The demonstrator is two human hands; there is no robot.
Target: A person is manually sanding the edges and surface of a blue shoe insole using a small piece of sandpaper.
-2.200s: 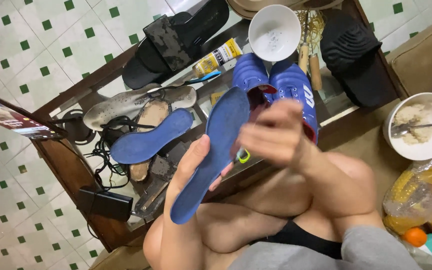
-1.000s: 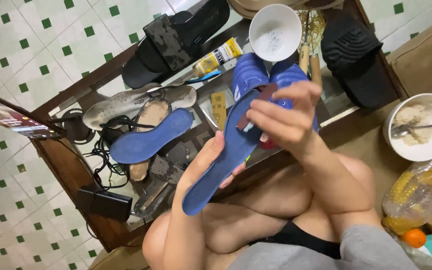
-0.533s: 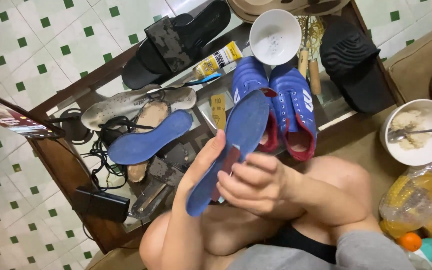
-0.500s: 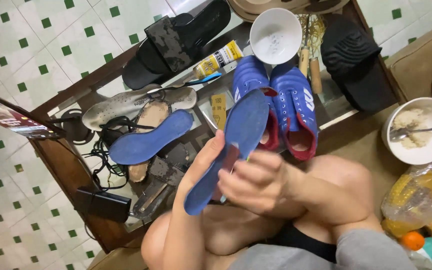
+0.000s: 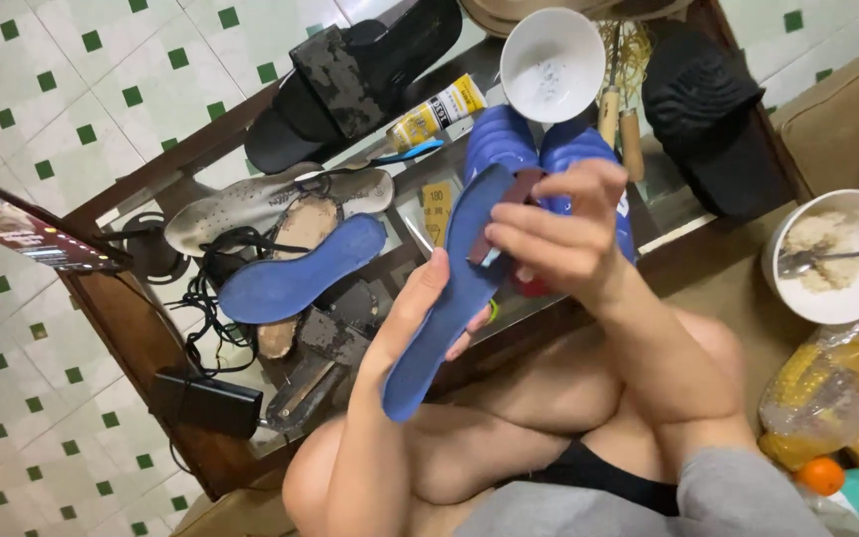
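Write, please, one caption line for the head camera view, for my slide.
Left hand supports a blue insole while the right hand presses its upper part, above a glass table with blue shoes.

yellow-and-white tube (image 5: 438,111): lying slanted, up-left of right hand (image 5: 559,239) fingers | small yellow tag (image 5: 436,206): flat, just left of those fingers | clear yellow plastic bag (image 5: 837,393): far right, below them

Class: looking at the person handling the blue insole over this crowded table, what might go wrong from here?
1. The blue insole rests loosely in the left hand; it may slip.
2. The right hand works close above the blue shoes and white bowl; a jerk might knock them.
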